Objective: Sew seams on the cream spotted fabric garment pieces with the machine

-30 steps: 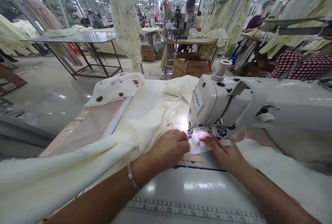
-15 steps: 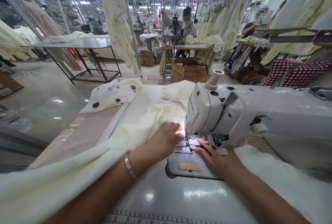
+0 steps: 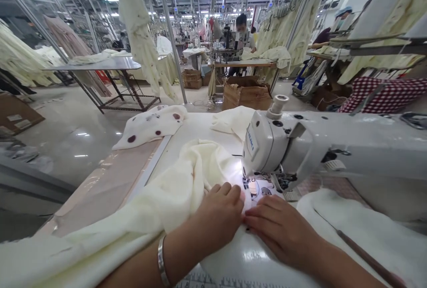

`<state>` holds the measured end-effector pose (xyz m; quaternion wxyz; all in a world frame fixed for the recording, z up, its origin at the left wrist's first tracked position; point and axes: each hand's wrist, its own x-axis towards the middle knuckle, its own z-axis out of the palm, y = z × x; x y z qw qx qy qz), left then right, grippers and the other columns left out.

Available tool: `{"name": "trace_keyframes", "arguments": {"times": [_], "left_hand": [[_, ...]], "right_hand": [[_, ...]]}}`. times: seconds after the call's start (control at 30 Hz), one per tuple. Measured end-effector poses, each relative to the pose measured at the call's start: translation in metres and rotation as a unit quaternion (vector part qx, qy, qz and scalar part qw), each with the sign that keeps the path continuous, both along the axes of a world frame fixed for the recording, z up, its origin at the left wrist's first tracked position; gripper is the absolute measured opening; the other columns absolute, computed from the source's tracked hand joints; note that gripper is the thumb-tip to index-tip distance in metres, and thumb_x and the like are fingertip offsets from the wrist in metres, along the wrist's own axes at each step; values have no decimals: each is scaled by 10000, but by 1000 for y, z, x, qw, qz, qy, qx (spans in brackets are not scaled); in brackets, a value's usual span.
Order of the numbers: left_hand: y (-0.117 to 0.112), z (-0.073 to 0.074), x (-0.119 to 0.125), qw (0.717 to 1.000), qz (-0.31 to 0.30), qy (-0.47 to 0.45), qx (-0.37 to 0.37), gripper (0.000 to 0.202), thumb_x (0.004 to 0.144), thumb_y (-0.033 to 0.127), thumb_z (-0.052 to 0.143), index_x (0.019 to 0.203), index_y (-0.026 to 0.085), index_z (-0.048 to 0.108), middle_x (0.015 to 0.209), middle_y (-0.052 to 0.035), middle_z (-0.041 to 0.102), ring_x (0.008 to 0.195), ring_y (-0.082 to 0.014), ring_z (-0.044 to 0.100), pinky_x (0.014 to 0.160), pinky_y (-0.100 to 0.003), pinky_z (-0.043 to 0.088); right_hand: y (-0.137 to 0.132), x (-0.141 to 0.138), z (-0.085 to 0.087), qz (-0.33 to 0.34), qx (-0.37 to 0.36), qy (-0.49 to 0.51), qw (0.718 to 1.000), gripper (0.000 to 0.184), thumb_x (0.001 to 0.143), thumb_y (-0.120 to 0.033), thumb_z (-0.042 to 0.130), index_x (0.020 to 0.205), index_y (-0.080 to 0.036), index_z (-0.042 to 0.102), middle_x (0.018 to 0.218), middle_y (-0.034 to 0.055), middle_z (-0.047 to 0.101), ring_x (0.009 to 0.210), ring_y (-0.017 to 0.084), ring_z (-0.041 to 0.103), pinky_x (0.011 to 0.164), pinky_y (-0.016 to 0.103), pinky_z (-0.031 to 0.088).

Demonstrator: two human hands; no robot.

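Change: both hands have drawn back from under the needle toward the near edge of the glossy white sewing table (image 3: 253, 257); the soft cream cotton garment (image 3: 173, 190) now bunches in a thicker fold left of the needle, covering the plate that showed half a second ago.
Meaning: the cloth appears to be getting repositioned at the needle rather than fed through.
Left hand (image 3: 216, 219): loosely curled, knuckles up, pressing down on the fold's edge; a silver bangle (image 3: 161, 261) circles the wrist.
Right hand (image 3: 280, 230): flat, fingers together, fingertips meeting the left hand's, resting on the fabric.
Machine: the off-white industrial sewing machine (image 3: 283, 145) stands just beyond the fingers, lamp lighting the needle area.
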<state>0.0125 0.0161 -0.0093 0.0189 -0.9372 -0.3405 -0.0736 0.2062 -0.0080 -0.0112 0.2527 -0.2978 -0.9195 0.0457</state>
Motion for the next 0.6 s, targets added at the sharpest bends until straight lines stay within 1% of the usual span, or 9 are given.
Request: {"name": "trace_keyframes", "arguments": {"times": [0.13,0.2,0.27,0.33,0.4,0.47,0.53,0.57,0.6], "left_hand": [[5,-1,4,997,38,-53,-29,240,830,291,597,992,129,523,1027,-101,562,878,-256,508,735,-390,444],[12,5,5,994,48,-70,-66,266,817,337,628,961,140,522,980,-81,575,864,-241,521,743,-374,444],[21,12,6,990,51,-76,-106,191,841,322,603,919,161,536,899,-45,588,836,-215,537,762,-361,441],[31,17,5,989,73,-83,-94,88,872,260,555,903,177,550,936,-43,594,908,-214,537,841,-389,414],[42,19,2,990,102,-84,-44,107,861,233,559,955,182,551,1075,-73,569,1012,-233,507,879,-416,394],[54,23,-9,991,118,-68,-14,143,818,205,599,955,192,561,1082,-68,566,983,-220,518,813,-366,434],[61,35,-32,989,139,-56,-7,79,823,148,552,877,198,580,955,-40,591,873,-189,539,734,-308,453],[58,44,-49,985,164,-58,2,112,842,122,503,851,199,584,911,-35,591,853,-183,537,736,-304,451],[50,54,-67,978,200,-63,17,161,867,112,447,862,196,585,918,-44,589,876,-189,531,769,-322,445]], "right_hand": [[4,3,-6,-9,-18,13,1000,218,898,-119,422,1009,-190,595,913,39,660,828,172,545,700,326,425],[6,5,-9,-30,-27,24,999,191,905,-127,416,985,-189,577,931,38,659,869,180,543,704,319,433],[7,6,-11,-50,-32,24,998,161,908,-132,412,920,-191,562,932,36,658,891,183,543,699,308,439],[7,6,-11,-56,-33,20,998,161,903,-129,409,866,-196,551,931,38,658,894,182,550,704,306,443],[7,5,-10,-56,-32,17,998,165,898,-125,411,846,-202,548,933,38,657,874,176,564,731,317,445],[7,4,-9,-54,-29,18,998,157,898,-127,419,866,-203,553,925,39,655,838,168,575,754,331,445],[7,4,-7,-43,-24,17,999,146,899,-133,428,892,-203,556,923,41,650,815,165,581,749,338,451],[7,4,-7,-35,-21,14,999,138,900,-141,435,905,-206,557,922,39,649,810,168,584,736,340,457],[8,5,-6,-25,-15,10,1000,127,900,-156,447,918,-212,559,920,35,650,808,173,590,724,344,464]]}}
